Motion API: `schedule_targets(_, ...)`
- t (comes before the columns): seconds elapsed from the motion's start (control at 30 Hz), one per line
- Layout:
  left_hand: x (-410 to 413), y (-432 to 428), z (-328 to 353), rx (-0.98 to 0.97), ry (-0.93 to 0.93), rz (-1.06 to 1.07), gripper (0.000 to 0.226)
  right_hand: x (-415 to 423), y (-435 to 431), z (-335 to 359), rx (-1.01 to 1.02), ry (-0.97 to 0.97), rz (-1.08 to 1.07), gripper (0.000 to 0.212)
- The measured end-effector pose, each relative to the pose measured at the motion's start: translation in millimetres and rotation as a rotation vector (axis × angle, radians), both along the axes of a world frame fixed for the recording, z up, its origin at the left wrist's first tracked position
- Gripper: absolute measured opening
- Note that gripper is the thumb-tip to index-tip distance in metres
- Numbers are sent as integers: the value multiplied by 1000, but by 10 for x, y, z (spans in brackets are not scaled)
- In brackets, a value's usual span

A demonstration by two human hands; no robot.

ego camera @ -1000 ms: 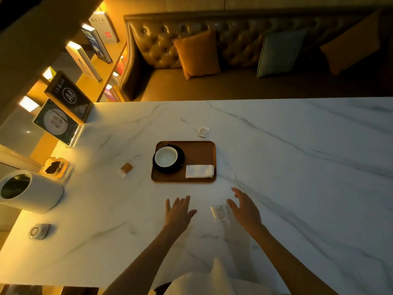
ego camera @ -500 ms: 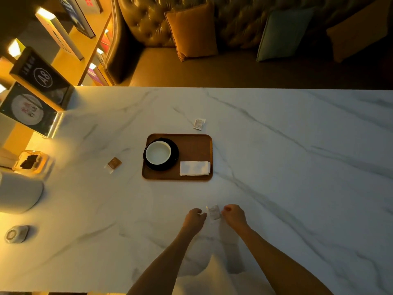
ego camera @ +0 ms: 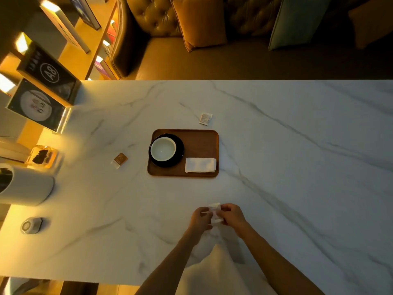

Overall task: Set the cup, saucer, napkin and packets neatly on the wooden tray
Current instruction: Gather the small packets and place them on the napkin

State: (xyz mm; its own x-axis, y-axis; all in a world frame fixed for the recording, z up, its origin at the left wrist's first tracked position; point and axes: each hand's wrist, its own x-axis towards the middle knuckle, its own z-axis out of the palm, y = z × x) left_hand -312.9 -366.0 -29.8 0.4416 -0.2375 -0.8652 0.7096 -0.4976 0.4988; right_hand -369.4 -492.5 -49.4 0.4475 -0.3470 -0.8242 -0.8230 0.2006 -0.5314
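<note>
A wooden tray (ego camera: 200, 139) lies in the middle of the marble table. On its left part a white cup (ego camera: 163, 149) sits on a black saucer (ego camera: 179, 153); a folded white napkin (ego camera: 200, 165) lies at its front right corner. A white packet (ego camera: 205, 119) lies just behind the tray, and a brown packet (ego camera: 120, 159) lies left of it. Near the table's front, my left hand (ego camera: 201, 218) and my right hand (ego camera: 232, 216) both pinch a small white packet (ego camera: 215, 212) between them, slightly above the table.
A white cylindrical container (ego camera: 23, 186), a small tray with dark contents (ego camera: 41, 156) and a round grey device (ego camera: 30, 225) stand at the left. Upright sign cards (ego camera: 40, 103) stand at the back left corner. A leather sofa with cushions (ego camera: 202, 20) lies beyond the table.
Both hands were open beside the white packet on the table; they closed in on it and now hold it together, lifted slightly. The view tilted downward.
</note>
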Motion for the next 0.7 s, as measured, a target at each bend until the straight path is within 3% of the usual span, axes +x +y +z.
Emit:
schedule_targets(0.17,-72,188,224,-153,265,287,54,-218,20,248,162,-255,-29,26)
schedule_targets(0.33,-41,359,436,-410,337,369,32,-270,73,559,120,-458,77,20)
schedule_targets(0.43,-1,461,554,-522,200,408,38,-232,159,713,95,-504,79,17)
schedule_targets(0.57,-10,671,679,-370,-101,345,35,-218,382,791,189,-514,42,25)
schedule_targets(0.7,-65,942,743,-349,-217,291,35,-228,670,852,136,-524,68,19)
